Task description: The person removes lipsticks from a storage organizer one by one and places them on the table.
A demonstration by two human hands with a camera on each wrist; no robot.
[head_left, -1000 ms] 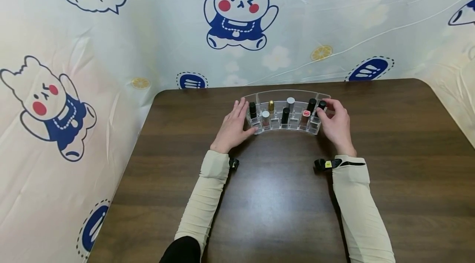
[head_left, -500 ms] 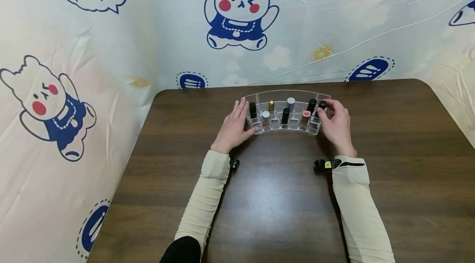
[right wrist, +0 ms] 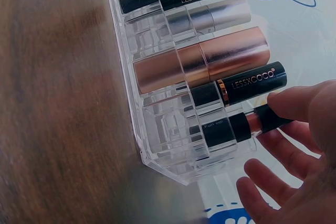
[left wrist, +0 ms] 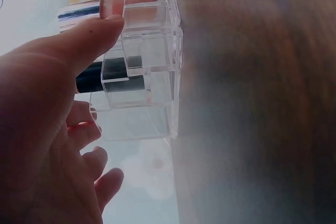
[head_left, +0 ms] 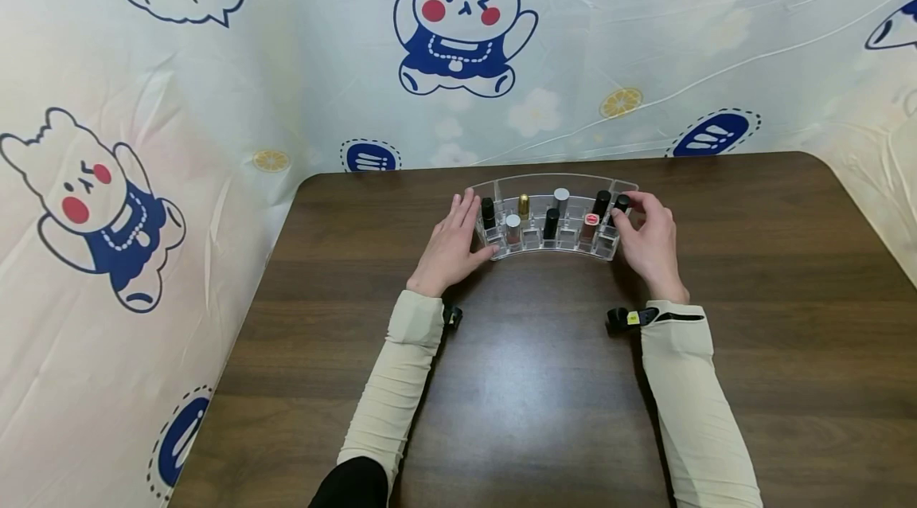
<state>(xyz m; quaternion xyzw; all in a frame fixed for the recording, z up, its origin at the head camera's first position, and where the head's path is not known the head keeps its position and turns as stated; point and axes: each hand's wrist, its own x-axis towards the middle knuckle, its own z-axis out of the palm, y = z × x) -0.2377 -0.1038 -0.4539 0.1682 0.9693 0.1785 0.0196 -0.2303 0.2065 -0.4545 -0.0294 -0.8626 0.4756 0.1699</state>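
Observation:
A clear, curved, stepped lipstick organizer (head_left: 552, 252) stands near the far edge of the table with several lipsticks upright in its slots. My left hand (head_left: 450, 248) holds its left end, fingers stretched along the side and thumb at the front. In the left wrist view that thumb (left wrist: 113, 27) lies against a front compartment, beside a black-capped tube (left wrist: 123, 72). At the right end, my right hand (head_left: 648, 241) pinches the top of a black lipstick (right wrist: 218, 132) between thumb and finger. A pinkish band shows below the pinched part, and the lipstick's lower part sits in a slot.
Other tubes in the organizer include a gold one (head_left: 524, 205), a rose-gold one (right wrist: 236, 51) and a silver one (right wrist: 226, 17). The brown wooden table (head_left: 530, 396) extends toward me. A patterned curtain (head_left: 322, 54) hangs behind and to the left.

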